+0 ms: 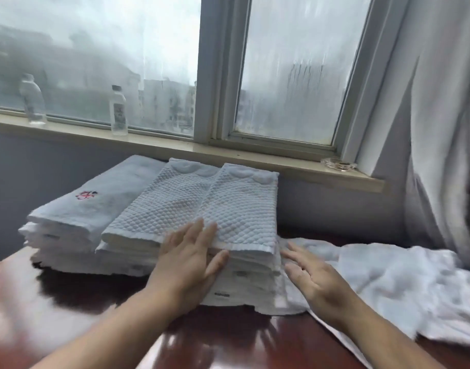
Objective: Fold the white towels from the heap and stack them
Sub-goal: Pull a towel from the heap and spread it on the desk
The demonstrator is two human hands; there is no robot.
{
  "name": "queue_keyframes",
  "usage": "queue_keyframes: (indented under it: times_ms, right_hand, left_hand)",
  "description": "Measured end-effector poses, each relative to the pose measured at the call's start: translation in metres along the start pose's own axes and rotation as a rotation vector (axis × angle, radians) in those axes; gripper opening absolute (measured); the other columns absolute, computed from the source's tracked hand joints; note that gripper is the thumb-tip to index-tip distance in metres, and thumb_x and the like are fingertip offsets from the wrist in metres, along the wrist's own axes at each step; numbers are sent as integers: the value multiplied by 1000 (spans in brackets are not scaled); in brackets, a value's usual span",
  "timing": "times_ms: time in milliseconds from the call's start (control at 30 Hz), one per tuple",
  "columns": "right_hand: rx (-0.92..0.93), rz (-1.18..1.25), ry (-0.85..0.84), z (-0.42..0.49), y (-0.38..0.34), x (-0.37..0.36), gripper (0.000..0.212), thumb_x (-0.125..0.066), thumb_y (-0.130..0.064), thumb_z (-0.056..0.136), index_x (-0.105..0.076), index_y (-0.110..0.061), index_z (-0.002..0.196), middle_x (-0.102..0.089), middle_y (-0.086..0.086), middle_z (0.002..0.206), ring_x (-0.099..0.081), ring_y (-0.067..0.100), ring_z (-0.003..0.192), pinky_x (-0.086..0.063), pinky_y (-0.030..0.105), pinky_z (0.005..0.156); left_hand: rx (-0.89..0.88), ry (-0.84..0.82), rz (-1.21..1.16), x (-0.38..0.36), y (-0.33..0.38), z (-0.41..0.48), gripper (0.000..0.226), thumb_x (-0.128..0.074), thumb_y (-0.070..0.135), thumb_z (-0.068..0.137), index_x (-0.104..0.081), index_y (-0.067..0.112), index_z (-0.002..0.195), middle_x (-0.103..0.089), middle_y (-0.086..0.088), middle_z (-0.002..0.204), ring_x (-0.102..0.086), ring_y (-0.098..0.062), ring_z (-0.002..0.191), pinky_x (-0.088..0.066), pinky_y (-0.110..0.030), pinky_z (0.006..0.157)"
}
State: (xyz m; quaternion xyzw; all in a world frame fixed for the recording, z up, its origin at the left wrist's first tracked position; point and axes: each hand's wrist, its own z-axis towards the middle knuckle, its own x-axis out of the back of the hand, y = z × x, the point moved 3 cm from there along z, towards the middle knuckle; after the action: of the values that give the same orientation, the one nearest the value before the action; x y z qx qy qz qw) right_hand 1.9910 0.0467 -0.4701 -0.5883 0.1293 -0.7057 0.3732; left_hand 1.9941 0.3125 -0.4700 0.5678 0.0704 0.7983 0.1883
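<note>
Folded white towels stand in stacks on the dark red table (100, 310). The right stack (244, 283) is topped by a waffle-textured towel (241, 206), the middle stack by another waffle towel (170, 206), and the left stack by a smooth towel with a red emblem (100, 198). My left hand (191, 262) lies flat against the near end of the right stack, fingers straight on the top towel's edge and thumb along its side. My right hand (316, 280) hovers flat beside the stack's right side, over the unfolded white heap (388, 275).
A window sill (175, 150) runs behind the stacks, with two clear plastic bottles (118, 113) on it and a glass dish (339, 164) at its right end. A pale curtain (436, 129) hangs at the right, above the heap.
</note>
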Motion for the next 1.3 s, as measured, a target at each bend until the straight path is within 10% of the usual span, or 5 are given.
queue_keyframes:
  times_ms: [233, 600, 833, 967, 1300]
  right_hand:
    - [-187, -7, 274, -76, 55, 30, 16, -68, -15, 94, -73, -30, 99, -67, -14, 115, -60, 6, 115, -43, 17, 91]
    - [-781, -37, 598, -114, 159, 89, 36, -54, -50, 95, -59, -15, 93, -67, 2, 93, -58, 25, 86, -37, 35, 71]
    - [-766, -102, 495, -109, 179, 90, 63, -60, -50, 93, -47, -15, 145, -64, -7, 103, -54, 18, 99, -38, 33, 77]
    - [-726, -162, 478, -107, 180, 88, 23, -64, -40, 91, -70, -22, 104, -67, -10, 89, -64, 23, 97, -47, 33, 76]
    - [-409, 366, 745, -104, 167, 85, 19, -58, -40, 92, -69, -25, 94, -72, -4, 95, -66, 2, 88, -49, 17, 79]
  left_hand:
    - [-124, 228, -205, -8, 81, -50, 54, -28, 58, 86, -58, 37, 126, -49, 16, 131, -36, -11, 125, -26, -33, 106]
    - [-331, -117, -401, -122, 185, -69, 30, -39, 50, 99, -55, 37, 121, -46, 21, 119, -44, 0, 114, -35, -19, 96]
    - [-139, -92, -395, -166, 217, -5, 43, -45, 52, 98, -50, 35, 136, -46, 15, 134, -39, -11, 127, -35, -28, 106]
    - [-13, -166, -168, -187, 219, 18, 85, -42, 77, 81, -27, 33, 151, -48, 9, 139, -44, -19, 129, -39, -39, 99]
    - [-51, 136, -760, -175, 214, 39, 26, -44, 35, 104, -57, 22, 85, -58, 7, 74, -56, -9, 74, -43, -29, 64]
